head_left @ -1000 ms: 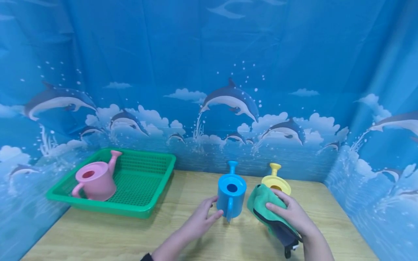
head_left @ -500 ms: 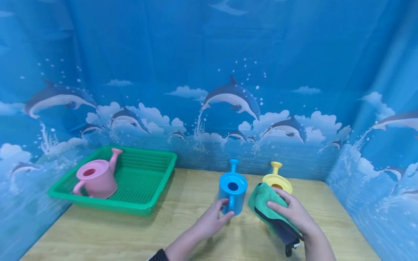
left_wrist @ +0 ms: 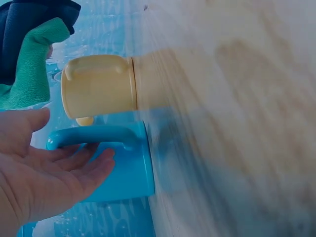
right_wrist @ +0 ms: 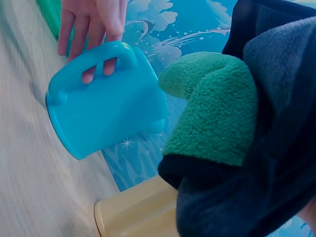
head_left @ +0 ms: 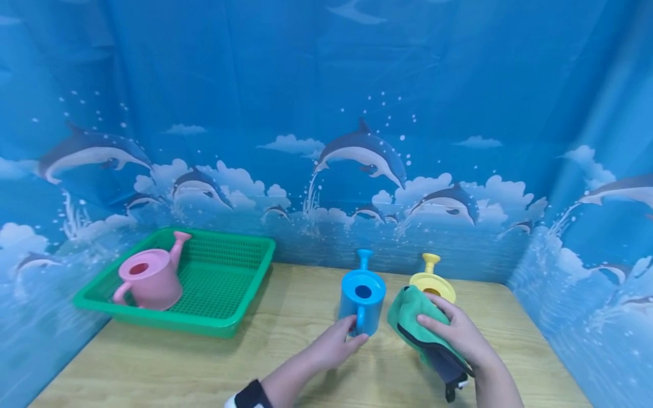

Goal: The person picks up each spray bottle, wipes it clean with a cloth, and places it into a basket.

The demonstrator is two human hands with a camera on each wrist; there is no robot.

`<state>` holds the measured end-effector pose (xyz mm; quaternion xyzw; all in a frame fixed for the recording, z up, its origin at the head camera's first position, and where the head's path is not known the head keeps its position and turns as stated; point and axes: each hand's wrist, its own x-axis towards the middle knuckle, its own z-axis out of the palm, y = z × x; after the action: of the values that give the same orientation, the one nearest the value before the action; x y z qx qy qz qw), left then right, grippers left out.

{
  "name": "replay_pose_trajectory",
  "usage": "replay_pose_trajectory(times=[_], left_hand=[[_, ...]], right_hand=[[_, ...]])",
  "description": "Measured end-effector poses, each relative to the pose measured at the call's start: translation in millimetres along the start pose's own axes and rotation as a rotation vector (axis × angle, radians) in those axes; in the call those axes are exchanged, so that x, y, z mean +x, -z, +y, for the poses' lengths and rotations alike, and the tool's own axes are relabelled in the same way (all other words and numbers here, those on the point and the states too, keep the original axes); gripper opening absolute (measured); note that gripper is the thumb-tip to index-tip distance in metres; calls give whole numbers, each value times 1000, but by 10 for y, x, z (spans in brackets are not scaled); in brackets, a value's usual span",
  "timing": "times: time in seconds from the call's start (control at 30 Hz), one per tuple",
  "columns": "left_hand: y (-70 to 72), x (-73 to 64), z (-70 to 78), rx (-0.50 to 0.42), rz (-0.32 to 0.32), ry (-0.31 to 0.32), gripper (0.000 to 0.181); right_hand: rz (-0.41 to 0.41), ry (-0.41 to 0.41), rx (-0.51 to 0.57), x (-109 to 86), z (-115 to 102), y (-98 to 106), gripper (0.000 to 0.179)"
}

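A blue watering can (head_left: 363,300) stands upright on the table, its handle toward me. My left hand (head_left: 334,343) is at that handle. In the left wrist view, some fingertips (left_wrist: 86,155) reach through the handle's gap while the thumb stays apart from it. In the right wrist view those fingers look fairly straight. My right hand (head_left: 461,334) holds a folded microfibre cloth (head_left: 418,317), green on one side and dark grey on the other, with black edging. The cloth partly hides a yellow watering can (head_left: 433,281) behind it.
At the left, a green plastic basket (head_left: 250,289) holds a pink watering can (head_left: 153,283). A blue curtain (head_left: 306,85) printed with dolphins closes off the back and sides of the wooden table (head_left: 204,374).
My left hand has moved right, from beside the blue watering can to its handle, with fingertips entering the gap. The right hand and the cloth have stayed nearly still.
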<state>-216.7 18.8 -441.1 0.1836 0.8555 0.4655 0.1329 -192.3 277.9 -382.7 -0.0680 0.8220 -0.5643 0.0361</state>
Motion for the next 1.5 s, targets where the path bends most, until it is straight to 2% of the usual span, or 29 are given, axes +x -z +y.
replay_pose_trajectory(times=[0.2, 0.43, 0.6, 0.73, 0.87, 0.97, 1.1, 1.3, 1.5], left_hand=[[35, 62, 21, 15, -40, 23, 43], [53, 83, 32, -37, -63, 48, 18], [55, 73, 30, -52, -68, 44, 17], [63, 46, 24, -46, -51, 25, 19], [99, 26, 30, -55, -27, 46, 20], [141, 29, 39, -65, 20, 35, 22], [176, 49, 52, -74, 70, -11, 26], [199, 67, 105, -135, 86, -24, 28], [226, 67, 170, -169, 154, -10, 27]], right_hand=[[13, -1, -5, 2, -13, 8, 57], [15, 7, -4, -7, -12, 9, 57], [14, 12, -9, -18, -5, 7, 56], [15, 10, -13, -22, 0, 4, 56], [20, 3, -16, -13, -8, 5, 57], [20, 3, -14, -9, -12, 7, 57], [9, 20, -7, -21, -8, 12, 56], [3, 32, 2, -28, 1, 22, 56], [10, 28, 4, -25, -5, 34, 56]])
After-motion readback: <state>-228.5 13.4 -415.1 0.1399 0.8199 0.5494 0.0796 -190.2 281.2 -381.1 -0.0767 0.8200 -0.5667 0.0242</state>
